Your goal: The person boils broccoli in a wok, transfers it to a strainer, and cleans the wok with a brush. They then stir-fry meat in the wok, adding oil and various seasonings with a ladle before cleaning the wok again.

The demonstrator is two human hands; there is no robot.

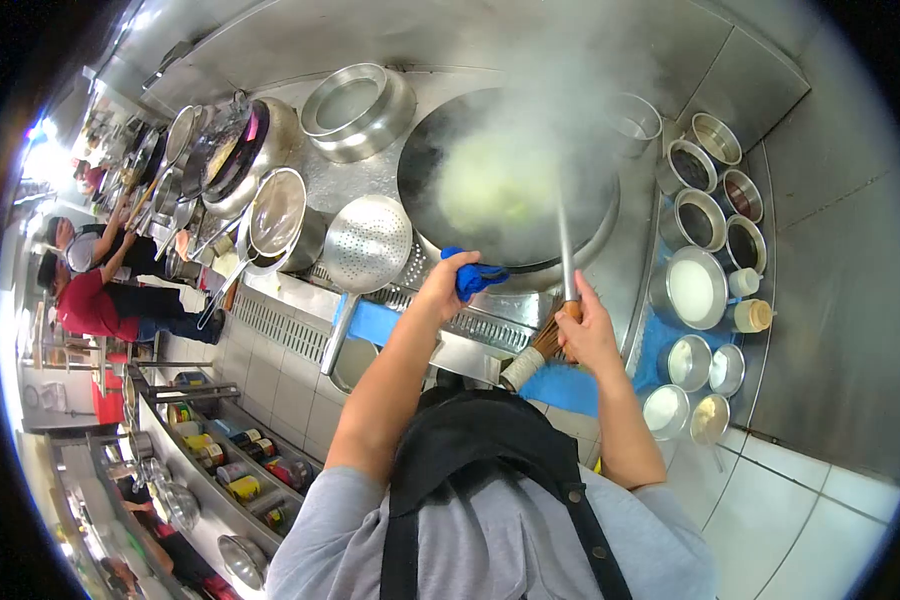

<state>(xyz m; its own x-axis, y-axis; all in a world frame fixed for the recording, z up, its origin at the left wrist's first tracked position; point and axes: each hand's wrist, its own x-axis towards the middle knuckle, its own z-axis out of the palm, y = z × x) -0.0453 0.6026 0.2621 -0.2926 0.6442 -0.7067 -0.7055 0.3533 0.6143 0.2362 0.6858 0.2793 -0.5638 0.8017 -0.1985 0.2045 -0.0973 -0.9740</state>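
A large dark wok (420, 185) holds pale green food (495, 185), partly hidden by rising steam. My left hand (450, 285) is closed on a bunched blue cloth (480, 277) at the wok's near edge. Closed around the wooden grip of a long metal-shafted utensil (566, 245) is my right hand (587, 325); the tool's far end disappears in the steam. Just left of that hand lies a bristle brush (530, 362). A perforated ladle (368, 243) rests left of the wok.
Metal containers of seasonings, one with white contents (694, 290), line the right side. A metal pot (358, 112) and a strainer (278, 212) are at the left. Two people (95, 300) stand farther left, near a shelf (210, 470) of bottles and cans.
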